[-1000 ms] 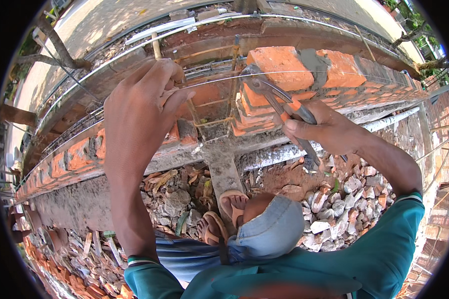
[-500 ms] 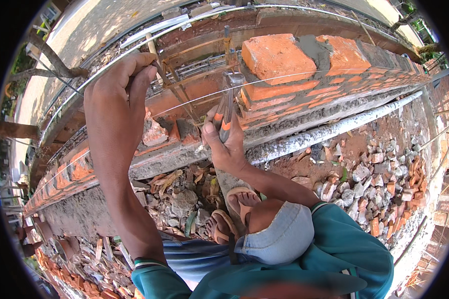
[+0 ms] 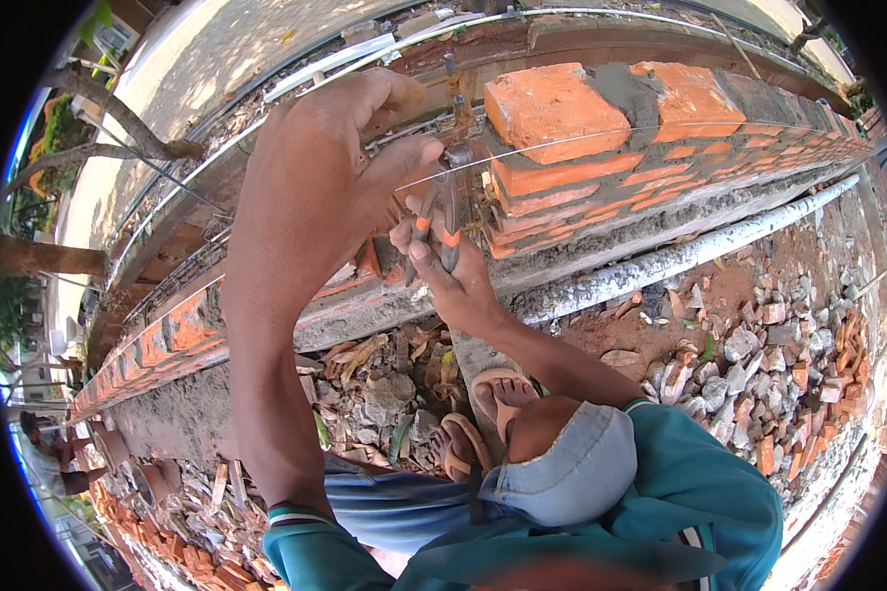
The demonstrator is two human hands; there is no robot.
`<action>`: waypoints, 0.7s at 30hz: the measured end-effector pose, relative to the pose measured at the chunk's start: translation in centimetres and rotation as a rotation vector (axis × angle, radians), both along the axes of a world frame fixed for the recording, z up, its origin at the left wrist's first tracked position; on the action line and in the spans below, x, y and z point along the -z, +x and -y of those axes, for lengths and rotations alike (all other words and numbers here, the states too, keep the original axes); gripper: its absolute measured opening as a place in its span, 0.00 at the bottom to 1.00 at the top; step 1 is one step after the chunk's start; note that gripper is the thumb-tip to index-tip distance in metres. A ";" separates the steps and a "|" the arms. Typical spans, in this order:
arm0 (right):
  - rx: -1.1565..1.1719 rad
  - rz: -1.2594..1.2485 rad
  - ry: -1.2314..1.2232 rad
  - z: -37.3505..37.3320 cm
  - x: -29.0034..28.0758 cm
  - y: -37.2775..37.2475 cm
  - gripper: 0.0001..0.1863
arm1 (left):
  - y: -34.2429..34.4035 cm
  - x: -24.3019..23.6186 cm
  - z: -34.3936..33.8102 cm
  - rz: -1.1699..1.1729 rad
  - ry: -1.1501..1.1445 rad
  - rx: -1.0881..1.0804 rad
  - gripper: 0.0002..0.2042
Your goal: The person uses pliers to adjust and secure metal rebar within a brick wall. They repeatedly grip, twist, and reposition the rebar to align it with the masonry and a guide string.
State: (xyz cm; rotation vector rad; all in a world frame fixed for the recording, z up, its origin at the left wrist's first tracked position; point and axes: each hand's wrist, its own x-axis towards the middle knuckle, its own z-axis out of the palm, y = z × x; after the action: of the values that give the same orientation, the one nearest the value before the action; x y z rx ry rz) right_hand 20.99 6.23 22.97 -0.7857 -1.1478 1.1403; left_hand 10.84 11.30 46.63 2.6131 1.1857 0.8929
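Note:
My right hand [image 3: 463,281] is closed round the dark handles of pincers [image 3: 451,212], which have orange bands. Their head points up at a thin steel bar [image 3: 453,94] at the end of the raised brickwork. A larger shape in view is my left hand [image 3: 335,167], palm turned right, with thumb and forefinger apart and nothing visible between them. Its thumb tip lies close to the pincers' head and the taut white string [image 3: 552,143]. The other fingers of that hand are partly hidden. The wall's orange bricks [image 3: 557,108] with grey mortar stand just right of the pincers.
A white-splashed pipe [image 3: 680,246] runs along the wall's foot. Broken stones and brick pieces [image 3: 739,364] lie at the right, with more brick rubble [image 3: 182,557] at the lower left. Tree branches [image 3: 128,113] stand at the left, and another person [image 3: 49,458] shows at the far left edge.
My left hand has moved right, closer to the pincers, and its thumb and forefinger have parted. The pincers' handles are spread wider in my right hand.

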 end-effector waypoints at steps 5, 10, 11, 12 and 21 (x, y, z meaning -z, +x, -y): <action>-0.340 0.200 -0.275 4.4 0.8 6.9 0.17 | 0.8 0.1 -1.3 -0.247 -0.079 -0.069 0.17; -0.563 0.569 -0.449 12.1 5.8 10.9 0.17 | 2.7 -0.8 -3.3 -0.442 -0.156 0.012 0.15; -0.576 0.637 -0.476 14.0 7.7 11.2 0.18 | 3.0 -1.2 -3.6 -0.439 -0.208 0.013 0.14; -0.639 0.635 -0.524 15.6 10.1 11.3 0.20 | 3.2 -1.5 -4.0 -0.468 -0.310 -0.016 0.14; -0.558 0.993 -0.400 23.1 28.3 3.9 0.31 | 4.2 1.6 -2.4 -0.441 0.080 -0.199 0.08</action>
State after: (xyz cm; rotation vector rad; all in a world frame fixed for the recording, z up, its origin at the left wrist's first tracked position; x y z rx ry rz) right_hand 24.92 -16.84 -5.32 -1.4894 -2.0820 1.5099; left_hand 15.06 13.74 44.99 2.8894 1.5617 0.4006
